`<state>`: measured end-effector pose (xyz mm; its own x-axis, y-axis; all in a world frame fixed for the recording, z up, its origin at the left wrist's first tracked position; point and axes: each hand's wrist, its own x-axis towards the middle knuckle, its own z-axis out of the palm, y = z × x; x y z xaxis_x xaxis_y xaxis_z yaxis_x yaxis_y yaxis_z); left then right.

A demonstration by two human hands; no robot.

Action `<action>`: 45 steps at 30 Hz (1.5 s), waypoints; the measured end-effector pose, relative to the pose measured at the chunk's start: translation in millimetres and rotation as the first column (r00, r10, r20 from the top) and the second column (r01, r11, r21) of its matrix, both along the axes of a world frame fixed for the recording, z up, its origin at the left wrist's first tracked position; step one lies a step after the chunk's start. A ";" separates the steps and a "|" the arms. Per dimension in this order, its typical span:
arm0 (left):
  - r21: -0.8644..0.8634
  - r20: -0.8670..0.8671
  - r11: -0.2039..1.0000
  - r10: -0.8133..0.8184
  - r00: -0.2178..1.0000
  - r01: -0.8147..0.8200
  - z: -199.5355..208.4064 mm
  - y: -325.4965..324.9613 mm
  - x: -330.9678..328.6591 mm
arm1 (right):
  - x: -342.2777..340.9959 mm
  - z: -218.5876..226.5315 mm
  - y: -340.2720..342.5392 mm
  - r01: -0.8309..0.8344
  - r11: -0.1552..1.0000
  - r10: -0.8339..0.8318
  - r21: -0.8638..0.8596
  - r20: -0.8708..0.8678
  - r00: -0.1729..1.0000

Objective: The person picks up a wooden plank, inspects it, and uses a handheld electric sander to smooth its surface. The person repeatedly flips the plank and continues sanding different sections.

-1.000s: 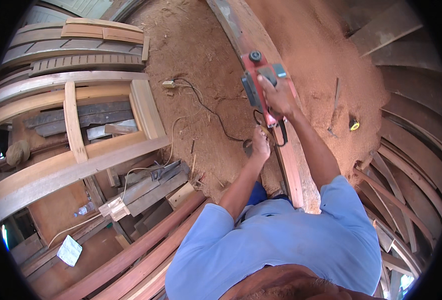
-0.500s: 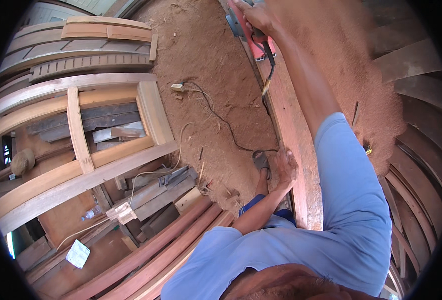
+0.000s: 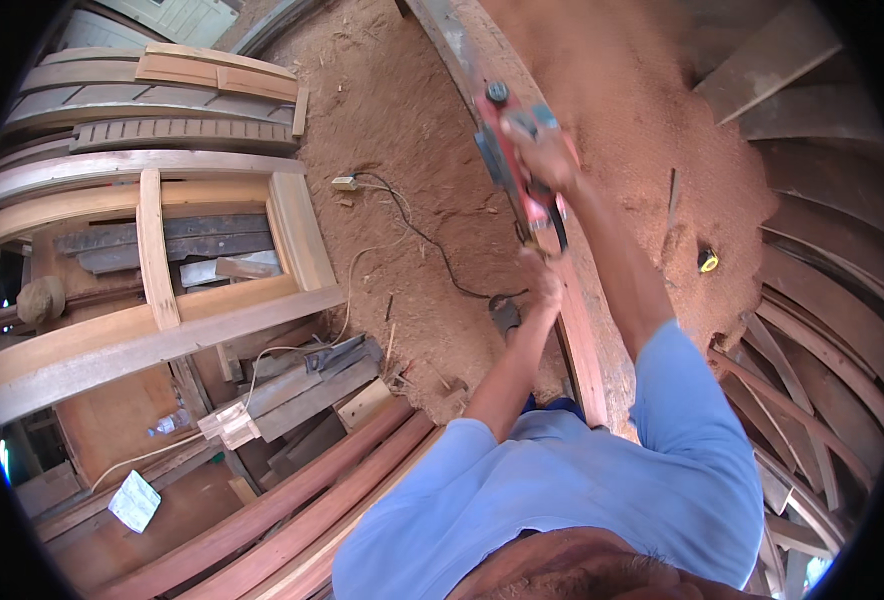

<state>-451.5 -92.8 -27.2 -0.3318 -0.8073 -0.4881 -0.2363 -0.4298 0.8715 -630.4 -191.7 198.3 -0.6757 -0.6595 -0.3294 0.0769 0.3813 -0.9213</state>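
My right hand (image 3: 544,158) is wrapped around the handle of a red electric planer (image 3: 502,165), which rests on a long reddish wooden board (image 3: 580,365). Just behind the planer, closer to me, my left hand (image 3: 541,284) is at the board's left edge. Its fingers look curled in where the black power cord (image 3: 417,232) reaches it, though motion softens them. From the planer's rear the cord loops back toward that hand. The board lies lengthwise ahead of me, beside a paler sawdust-covered timber (image 3: 614,352).
Sawdust (image 3: 412,130) covers the ground. A pale wooden frame (image 3: 152,250) and stacked planks lie left, with reddish beams (image 3: 292,510) nearer me. A yellow tape measure (image 3: 707,261) sits in the sawdust at right, near dark curved timbers (image 3: 822,290). A small white socket block (image 3: 345,183) joins the cord.
My right hand has drawn the planer back along the board toward me. My left hand has shifted up and slightly left, closer to the planer. The tape measure has come into fuller view.
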 end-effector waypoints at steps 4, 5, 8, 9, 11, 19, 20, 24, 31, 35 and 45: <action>0.809 -0.236 0.575 0.508 0.828 -0.123 17.2 -17.3 54.3 | 112.4 -13.5 175.1 -0.045 0.999 0.045 0.000 0.013 0.999; 0.883 -0.187 0.460 0.531 0.827 -0.096 14.3 -6.5 78.9 | 144.6 -7.2 220.4 -0.061 0.998 0.061 0.006 0.026 0.998; 0.712 -0.281 0.702 0.298 0.912 -0.010 -34.6 36.6 154.8 | 226.9 6.3 339.3 -0.159 0.986 0.159 0.052 -0.014 0.987; 0.759 -0.220 0.651 0.285 0.933 -0.021 -41.8 51.3 176.7 | 249.9 10.2 366.9 -0.114 0.993 0.114 0.036 -0.004 0.993; 0.833 -0.105 0.552 0.224 0.969 -0.037 -45.6 78.7 224.1 | 265.9 13.0 384.4 -0.050 0.997 0.048 0.055 0.033 0.998; 0.805 -0.215 0.592 0.223 0.951 0.044 -81.3 56.7 228.0 | 185.9 5.6 262.8 -0.090 0.990 0.092 0.105 -0.015 0.996; 0.760 -0.161 0.650 0.187 0.969 0.001 -62.8 41.8 201.5 | 166.5 -1.2 234.5 -0.076 0.994 0.077 0.079 -0.020 0.997; 0.450 -0.142 0.889 0.167 0.976 -0.086 1.4 -10.0 109.5 | 86.0 0.2 122.1 -0.017 0.998 0.016 0.068 0.020 1.000; -0.174 0.090 0.973 -0.137 0.986 0.151 26.5 -9.8 7.0 | -37.9 4.5 -60.1 -0.039 0.999 0.041 0.022 -0.101 0.994; -0.346 0.251 0.890 -0.217 0.943 0.297 106.0 -11.3 -25.2 | -102.2 13.7 -142.8 -0.119 0.992 0.103 -0.040 -0.277 0.955; -0.340 0.306 0.885 -0.215 0.927 0.318 87.7 -11.9 -16.3 | -149.5 14.0 -211.0 -0.178 0.983 0.174 -0.040 -0.084 0.981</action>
